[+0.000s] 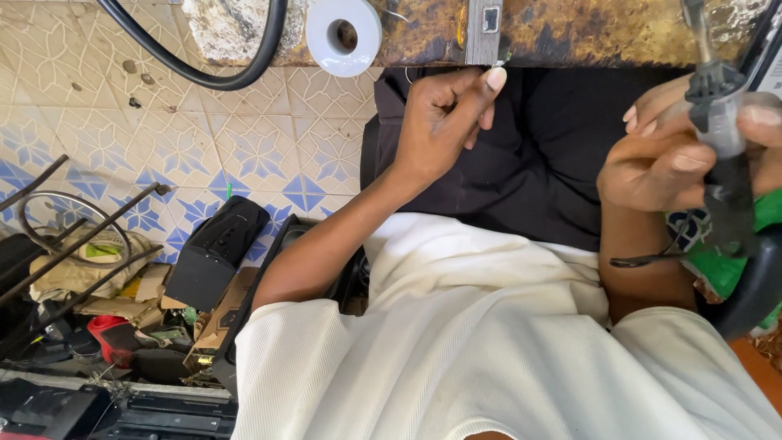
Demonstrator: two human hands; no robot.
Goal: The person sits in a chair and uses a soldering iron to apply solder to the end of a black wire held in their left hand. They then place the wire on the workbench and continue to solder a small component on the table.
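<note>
White-shirted person at a worn wooden workbench (570, 37); right hand (680, 159), closed, grips a grey-and-black handled tool (721, 138) near the bench's right edge; left hand (448, 114), loosely curled, thumb touching a metal bracket (485, 28) on the front edge, holding nothing

A grey-and-black handled tool (721, 155), likely a soldering iron, stands nearly upright at the far right of the scene, gripped around its barrel by the right hand (664, 159). Its slim tip points up toward the worn bench edge (570, 37), and its dark lower grip runs down past a green object. To its left, the left hand (444, 114) curls loosely, thumb raised against a small metal bracket (485, 28) on the bench edge.
</note>
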